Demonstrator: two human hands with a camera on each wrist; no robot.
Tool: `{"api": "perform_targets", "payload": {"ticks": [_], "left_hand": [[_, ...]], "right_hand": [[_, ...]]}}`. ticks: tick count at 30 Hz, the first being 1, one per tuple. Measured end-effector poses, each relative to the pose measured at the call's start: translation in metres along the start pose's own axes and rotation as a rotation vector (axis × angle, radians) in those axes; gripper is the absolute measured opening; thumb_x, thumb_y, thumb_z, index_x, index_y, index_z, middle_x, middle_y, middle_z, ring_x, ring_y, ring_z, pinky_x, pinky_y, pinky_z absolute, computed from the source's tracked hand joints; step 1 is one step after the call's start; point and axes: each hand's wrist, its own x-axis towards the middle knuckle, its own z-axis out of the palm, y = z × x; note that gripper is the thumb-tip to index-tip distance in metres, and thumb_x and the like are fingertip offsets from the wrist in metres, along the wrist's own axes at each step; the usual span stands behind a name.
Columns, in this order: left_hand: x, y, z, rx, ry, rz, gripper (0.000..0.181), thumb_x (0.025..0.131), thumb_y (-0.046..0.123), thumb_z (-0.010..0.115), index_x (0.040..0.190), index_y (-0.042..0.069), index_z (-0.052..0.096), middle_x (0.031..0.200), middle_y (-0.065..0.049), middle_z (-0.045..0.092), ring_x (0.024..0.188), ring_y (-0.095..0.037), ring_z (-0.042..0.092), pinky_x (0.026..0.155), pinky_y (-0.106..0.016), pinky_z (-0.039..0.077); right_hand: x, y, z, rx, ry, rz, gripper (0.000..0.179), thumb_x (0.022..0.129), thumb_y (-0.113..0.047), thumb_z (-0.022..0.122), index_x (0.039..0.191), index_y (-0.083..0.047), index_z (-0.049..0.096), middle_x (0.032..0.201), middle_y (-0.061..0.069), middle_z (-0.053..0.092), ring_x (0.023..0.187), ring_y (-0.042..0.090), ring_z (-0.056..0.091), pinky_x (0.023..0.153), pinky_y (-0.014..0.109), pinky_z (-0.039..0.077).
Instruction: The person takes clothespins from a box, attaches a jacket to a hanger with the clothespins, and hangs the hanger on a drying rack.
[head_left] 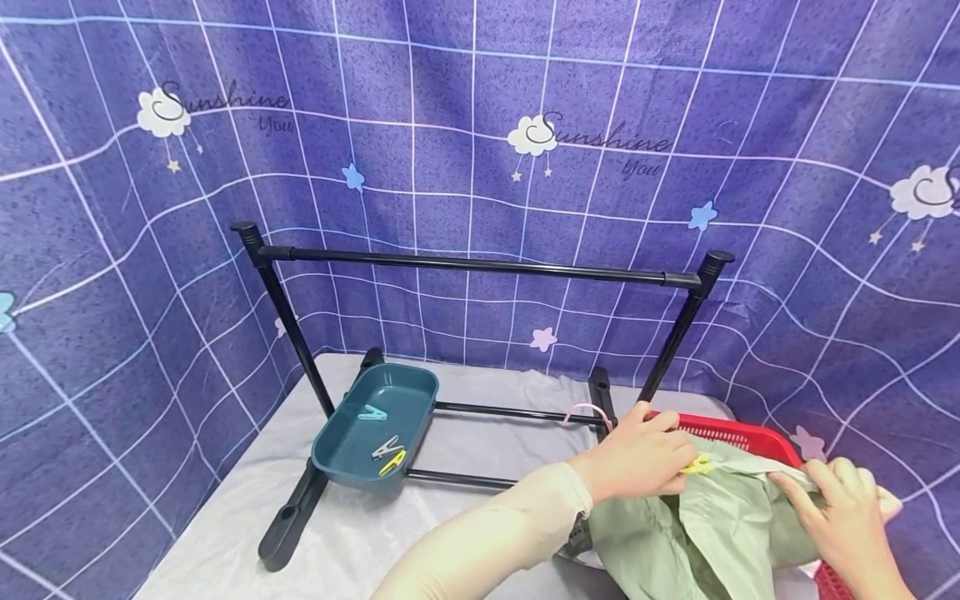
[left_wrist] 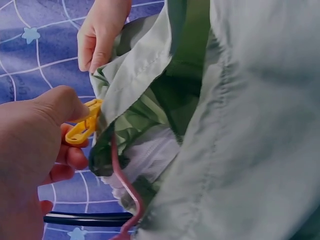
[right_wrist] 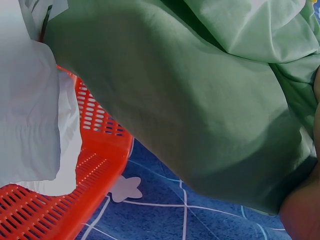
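Clearly, what we judge the coming move to hang on is how the clip (left_wrist: 89,121) meets the upper edge of the garment (head_left: 750,521). We pinch this clip between the thumb and fingers of our left hand (head_left: 641,454), just in front of the right post of the rack (head_left: 480,265). From those fingers the garment lies on the side away from the rack's middle, so our left hand is nearer both to the clip and to the rack. Our right hand (head_left: 846,510) grips the same edge with thumb and fingers, farther out to the right of the rack.

The clip's long axis runs slantwise from our grip to the cloth: its biting end points at the edge, its handles back into our palm. We cannot tell whether it bites fully. The garment's edge stretches lengthwise between our hands, pointing outward from the rack's right post, while the body hangs down toward us, partly over the basket (head_left: 738,428) to the rack's right. Out of the garment's opening comes the hanger (left_wrist: 131,190); its hook points toward the rack and shows across the lower rail, though we cannot tell if they touch.
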Motion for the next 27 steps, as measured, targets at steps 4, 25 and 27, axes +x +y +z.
{"api": "perform_targets", "payload": {"ticks": [4,25,27], "left_hand": [[0.005,-0.003,-0.008,0.021,-0.063,0.023,0.019,0.093,0.049,0.052,0.100,0.035,0.063,0.104,0.025,0.062,0.101,-0.005,0.048,0.088,-0.031,0.032],[0.029,-0.005,-0.025,0.055,-0.247,0.116,0.024,0.092,0.056,0.056,0.108,0.040,0.065,0.108,0.029,0.063,0.110,-0.002,0.045,0.091,-0.028,0.029],[0.029,-0.005,-0.024,0.061,-0.241,0.127,0.024,0.092,0.056,0.055,0.109,0.040,0.065,0.108,0.029,0.062,0.112,-0.002,0.045,0.092,-0.028,0.029]], "right_hand": [[0.000,0.001,0.001,-0.001,0.001,-0.006,0.068,0.091,-0.070,0.043,0.068,-0.006,0.047,0.069,0.008,0.036,0.063,0.035,0.034,0.065,0.040,0.019],[-0.001,0.000,0.001,-0.003,-0.004,-0.018,0.068,0.091,-0.070,0.042,0.068,-0.007,0.047,0.068,0.006,0.036,0.062,0.034,0.034,0.066,0.040,0.020],[-0.001,0.001,0.001,-0.008,-0.003,-0.023,0.068,0.091,-0.070,0.042,0.068,-0.007,0.047,0.068,0.006,0.036,0.062,0.034,0.034,0.066,0.040,0.020]]}}
